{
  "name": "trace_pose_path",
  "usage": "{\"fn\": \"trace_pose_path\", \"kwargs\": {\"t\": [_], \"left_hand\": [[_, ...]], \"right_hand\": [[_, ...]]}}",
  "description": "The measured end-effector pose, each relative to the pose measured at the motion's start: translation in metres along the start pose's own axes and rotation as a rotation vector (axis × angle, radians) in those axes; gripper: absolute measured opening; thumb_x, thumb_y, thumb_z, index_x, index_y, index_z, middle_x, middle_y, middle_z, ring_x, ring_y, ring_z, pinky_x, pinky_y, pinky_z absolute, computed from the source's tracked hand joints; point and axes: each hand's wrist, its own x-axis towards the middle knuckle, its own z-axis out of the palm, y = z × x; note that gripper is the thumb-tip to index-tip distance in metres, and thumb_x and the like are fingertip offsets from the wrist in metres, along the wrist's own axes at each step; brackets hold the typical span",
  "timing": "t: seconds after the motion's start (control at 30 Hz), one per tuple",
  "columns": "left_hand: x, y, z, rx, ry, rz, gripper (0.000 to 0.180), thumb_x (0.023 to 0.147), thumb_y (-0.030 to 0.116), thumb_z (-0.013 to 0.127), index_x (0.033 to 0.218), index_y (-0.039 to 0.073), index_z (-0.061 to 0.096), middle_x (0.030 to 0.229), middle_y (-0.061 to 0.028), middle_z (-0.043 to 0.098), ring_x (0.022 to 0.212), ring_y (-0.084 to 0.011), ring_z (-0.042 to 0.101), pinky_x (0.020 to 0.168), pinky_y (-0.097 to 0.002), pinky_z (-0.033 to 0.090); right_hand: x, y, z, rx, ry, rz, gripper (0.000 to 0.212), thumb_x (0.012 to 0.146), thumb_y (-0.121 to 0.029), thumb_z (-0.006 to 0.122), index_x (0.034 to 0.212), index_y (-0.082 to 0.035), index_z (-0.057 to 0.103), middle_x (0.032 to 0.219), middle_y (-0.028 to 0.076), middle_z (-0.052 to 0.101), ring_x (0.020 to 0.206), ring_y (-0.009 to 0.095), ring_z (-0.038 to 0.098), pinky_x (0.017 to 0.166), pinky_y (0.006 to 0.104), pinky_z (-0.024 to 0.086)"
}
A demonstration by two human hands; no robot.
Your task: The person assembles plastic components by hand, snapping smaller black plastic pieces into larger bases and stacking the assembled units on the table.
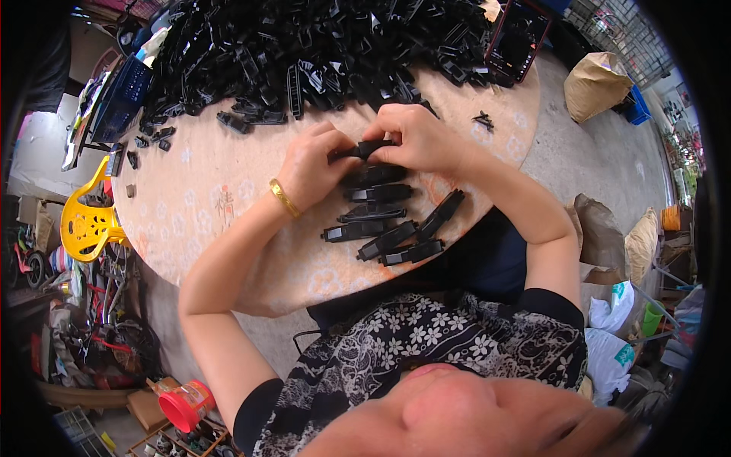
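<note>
Both hands meet over a round table (205, 198) with a pale flowered cover. My left hand (316, 164), with a gold bangle on the wrist, and my right hand (415, 137) together pinch one small black plastic piece (369, 147). Just below the hands lie several similar long black plastic pieces (381, 225) in a loose group near the table's front edge. A big heap of black plastic parts (320, 46) covers the far half of the table.
A phone with a dark screen (519, 38) lies at the heap's right end. A yellow plastic chair (87, 221) stands left of the table, a brown sack (594, 84) on the floor at right, bags at far right, a red container (183, 407) lower left.
</note>
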Motion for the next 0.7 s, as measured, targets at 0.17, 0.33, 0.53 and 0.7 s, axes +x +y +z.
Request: {"fn": "trace_pose_path", "kwargs": {"t": [0.17,0.33,0.53,0.7], "left_hand": [[0.000,0.009,-0.011,-0.010,-0.138,-0.042,0.019,0.068,0.010,0.076,0.083,0.002,0.066,0.080,-0.0110,0.059,0.079,-0.0279,0.059,0.070,-0.0356,0.048],[0.004,-0.009,-0.018,0.201,0.177,0.245,0.022,0.073,0.011,0.072,0.093,0.005,0.068,0.099,-0.0127,0.060,0.097,-0.0322,0.055,0.086,-0.0400,0.046],[0.012,-0.045,-0.024,0.627,0.278,0.096,0.036,0.076,0.017,0.072,0.110,0.009,0.064,0.112,-0.0142,0.058,0.106,-0.0341,0.050,0.092,-0.0419,0.042],[0.009,-0.040,-0.026,0.567,0.277,0.041,0.027,0.077,0.015,0.069,0.103,0.010,0.062,0.092,-0.0081,0.063,0.098,-0.0281,0.055,0.084,-0.0404,0.043]], "right_hand": [[-0.004,0.000,-0.008,-0.040,-0.132,-0.022,0.023,0.073,-0.021,0.075,0.088,-0.003,0.070,0.080,0.012,0.064,0.073,0.026,0.063,0.066,0.0345,0.050],[-0.001,0.025,-0.036,-0.262,0.179,-0.174,0.010,0.086,-0.012,0.063,0.086,-0.003,0.069,0.083,0.010,0.066,0.075,0.027,0.063,0.065,0.0344,0.049],[0.017,0.059,-0.049,-0.671,0.229,0.074,0.019,0.086,-0.016,0.061,0.102,-0.008,0.067,0.091,0.009,0.063,0.083,0.031,0.062,0.074,0.0381,0.051],[0.019,0.059,-0.049,-0.730,0.148,0.160,0.019,0.084,-0.021,0.063,0.097,-0.008,0.066,0.092,0.010,0.062,0.084,0.031,0.062,0.074,0.0387,0.051]]}}
